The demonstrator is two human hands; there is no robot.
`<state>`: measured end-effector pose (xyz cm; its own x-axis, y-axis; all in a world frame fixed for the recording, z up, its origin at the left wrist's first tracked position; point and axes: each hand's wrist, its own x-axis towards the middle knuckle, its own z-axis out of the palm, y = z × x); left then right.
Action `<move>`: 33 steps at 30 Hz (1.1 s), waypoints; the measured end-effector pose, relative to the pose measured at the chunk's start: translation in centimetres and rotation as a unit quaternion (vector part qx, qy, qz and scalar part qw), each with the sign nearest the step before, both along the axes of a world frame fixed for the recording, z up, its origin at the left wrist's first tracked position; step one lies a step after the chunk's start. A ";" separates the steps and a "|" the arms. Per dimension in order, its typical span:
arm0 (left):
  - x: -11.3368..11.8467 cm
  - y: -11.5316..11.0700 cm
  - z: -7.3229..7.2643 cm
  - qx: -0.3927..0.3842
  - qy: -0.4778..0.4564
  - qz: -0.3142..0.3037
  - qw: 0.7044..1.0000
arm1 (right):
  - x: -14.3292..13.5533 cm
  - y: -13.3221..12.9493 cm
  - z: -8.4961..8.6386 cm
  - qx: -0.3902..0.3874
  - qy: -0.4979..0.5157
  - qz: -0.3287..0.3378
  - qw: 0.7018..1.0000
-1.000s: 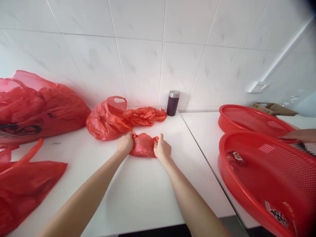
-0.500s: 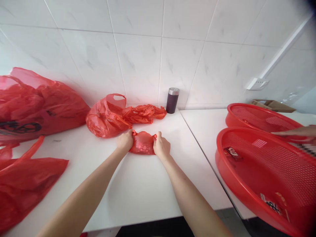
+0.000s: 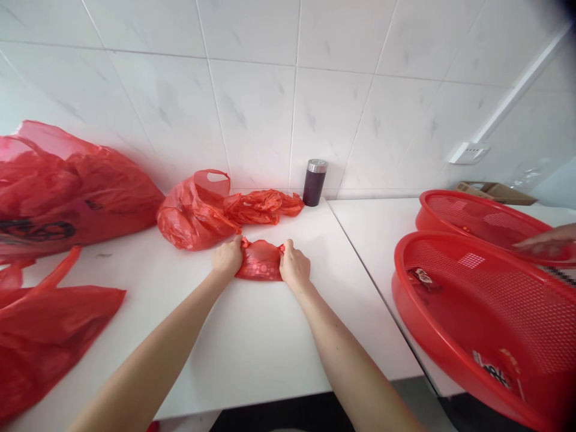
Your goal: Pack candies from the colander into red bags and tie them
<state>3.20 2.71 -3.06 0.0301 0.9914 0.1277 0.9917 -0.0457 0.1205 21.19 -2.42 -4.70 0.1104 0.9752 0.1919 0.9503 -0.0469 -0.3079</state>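
A small red plastic bag (image 3: 261,262) lies on the white table (image 3: 261,336), with pale round shapes showing through its film. My left hand (image 3: 228,257) is closed on its twisted left corner. The right corner is gripped in my right hand (image 3: 295,264), fingers curled tight. Between the two hands the bag is drawn out sideways. Just behind it rest a puffed red plastic bag (image 3: 191,210) with a loop handle and a crumpled red bag (image 3: 263,206). What exactly the held bag contains I cannot make out.
A dark tumbler (image 3: 314,183) stands by the tiled wall. Large red bags (image 3: 90,192) fill the left side. At right are a red perforated basket (image 3: 450,336) with a few packets, a second basket (image 3: 477,210) behind it, another person's hand (image 3: 546,240) and a cardboard box (image 3: 508,193).
My hands and the small bag hold nearly still. At right, the other person's hand has shifted right, and the rear basket has moved slightly.
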 end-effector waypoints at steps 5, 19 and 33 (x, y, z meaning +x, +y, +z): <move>-0.1 -0.2 -0.1 0.013 0.001 -0.006 1.000 | -0.1 0.0 -0.1 0.002 0.002 0.000 1.000; -1.5 -0.7 -0.5 0.034 -0.018 0.023 0.999 | 0.2 -0.4 0.3 0.015 0.069 -0.073 0.995; -3.2 -1.1 0.5 0.011 -0.103 0.015 0.995 | 2.4 -0.3 1.4 -0.046 0.155 -0.030 0.986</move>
